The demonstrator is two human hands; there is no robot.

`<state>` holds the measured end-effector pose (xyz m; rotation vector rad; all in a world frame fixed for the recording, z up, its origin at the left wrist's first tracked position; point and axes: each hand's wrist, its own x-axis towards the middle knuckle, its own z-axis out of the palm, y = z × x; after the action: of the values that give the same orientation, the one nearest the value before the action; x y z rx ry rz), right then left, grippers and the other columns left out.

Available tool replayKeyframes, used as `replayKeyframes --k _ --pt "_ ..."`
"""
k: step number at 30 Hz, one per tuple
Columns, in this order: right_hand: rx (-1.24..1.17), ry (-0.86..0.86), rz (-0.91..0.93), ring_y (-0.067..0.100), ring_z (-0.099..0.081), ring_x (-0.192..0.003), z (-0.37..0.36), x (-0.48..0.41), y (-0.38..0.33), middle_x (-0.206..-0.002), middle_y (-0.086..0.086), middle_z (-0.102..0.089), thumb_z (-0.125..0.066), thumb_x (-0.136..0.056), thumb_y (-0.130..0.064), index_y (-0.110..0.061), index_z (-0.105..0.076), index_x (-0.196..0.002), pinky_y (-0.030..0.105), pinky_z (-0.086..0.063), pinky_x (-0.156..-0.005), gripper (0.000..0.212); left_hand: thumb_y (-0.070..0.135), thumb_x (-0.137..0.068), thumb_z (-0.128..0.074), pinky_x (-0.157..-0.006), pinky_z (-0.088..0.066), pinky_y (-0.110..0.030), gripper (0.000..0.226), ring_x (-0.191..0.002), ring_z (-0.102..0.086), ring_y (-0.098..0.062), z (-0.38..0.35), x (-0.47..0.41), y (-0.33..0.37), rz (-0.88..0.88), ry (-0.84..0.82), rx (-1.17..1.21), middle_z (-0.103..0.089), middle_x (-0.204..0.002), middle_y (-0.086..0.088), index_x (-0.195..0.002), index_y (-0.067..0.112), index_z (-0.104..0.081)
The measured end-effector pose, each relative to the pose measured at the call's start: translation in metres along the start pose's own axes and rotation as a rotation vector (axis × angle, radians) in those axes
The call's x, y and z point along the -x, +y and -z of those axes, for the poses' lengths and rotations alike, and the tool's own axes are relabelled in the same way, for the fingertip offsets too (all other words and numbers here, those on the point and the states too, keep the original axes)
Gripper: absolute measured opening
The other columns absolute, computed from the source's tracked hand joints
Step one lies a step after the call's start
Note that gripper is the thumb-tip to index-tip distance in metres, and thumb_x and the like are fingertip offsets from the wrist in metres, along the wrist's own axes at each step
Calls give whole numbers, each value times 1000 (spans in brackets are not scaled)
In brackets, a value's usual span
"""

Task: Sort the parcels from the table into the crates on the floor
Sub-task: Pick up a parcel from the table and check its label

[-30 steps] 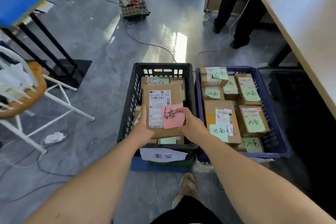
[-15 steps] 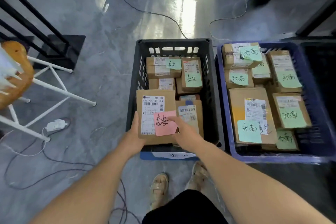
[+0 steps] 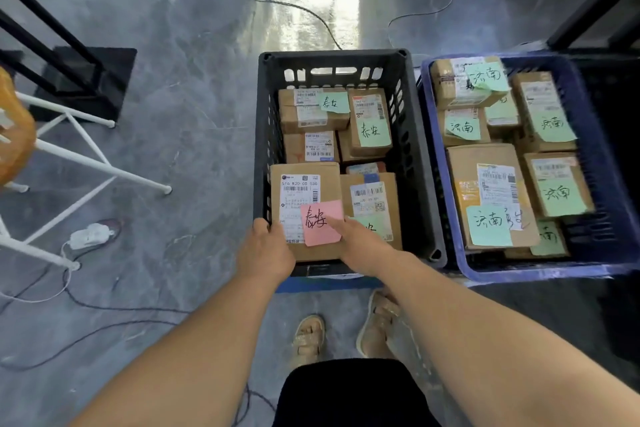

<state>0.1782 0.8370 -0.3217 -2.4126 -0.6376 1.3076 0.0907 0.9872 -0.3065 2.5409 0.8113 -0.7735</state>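
Note:
A brown cardboard parcel (image 3: 306,184) with a white shipping label and a pink sticky note (image 3: 320,224) sits at the near left corner of the black crate (image 3: 414,156). My left hand (image 3: 265,253) grips its near left edge. On its near right edge is my right hand (image 3: 356,241), whose fingers lie over the pink note. Several more brown parcels with green notes fill the black crate behind and beside it. The blue crate (image 3: 604,163) to the right holds several parcels with green notes.
A white-legged stool (image 3: 79,156) stands on the grey floor at left, beside a black stand base (image 3: 86,80). Cables and a white plug (image 3: 90,236) lie on the floor. My sandalled feet (image 3: 346,333) are just before the crates. A dark table leg rises at top right.
The parcel has gone down into the black crate's near left corner with both hands still on it. The camera has tilted down and closer to the crates.

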Motion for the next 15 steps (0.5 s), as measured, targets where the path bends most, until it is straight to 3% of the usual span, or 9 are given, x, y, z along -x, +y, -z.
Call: replayKeyframes --k 5,8,11,15 --pt "78 93 -106 33 -33 -136 3 28 -10 -154 12 -21 -41 -93 -6 -25 -18 -152 43 -37 -107 67 13 -90 -45 -88 -41 -33 52 -115 -43 -28 13 11 3 -181 74 -73 -39 -136 -10 -141 17 -34" --pt "96 105 -115 31 -46 -122 4 47 -11 -141 11 -38 -43 -93 -7 -25 -30 -148 41 -45 -98 60 13 -92 -41 -89 -41 -36 50 -116 -43 -28 13 23 6 -268 7 -218 -46 -135 -7 -141 20 -40" --pt "104 59 -124 29 -48 -119 -4 49 -9 -139 10 -41 -41 -92 -1 -25 -28 -149 39 -46 -98 63 9 -88 -39 -85 -38 -35 48 -118 -41 -28 5 25 6 -312 -81 -306 -47 -133 -4 -135 20 -45" --pt "96 7 -132 30 -47 -122 -22 32 -6 -142 8 -43 -40 -90 0 -18 -31 -147 41 -43 -100 61 12 -90 -41 -99 -37 -38 56 -129 -34 -27 -6 14 -3 -338 -129 -327 -37 -145 -2 -144 20 -36"
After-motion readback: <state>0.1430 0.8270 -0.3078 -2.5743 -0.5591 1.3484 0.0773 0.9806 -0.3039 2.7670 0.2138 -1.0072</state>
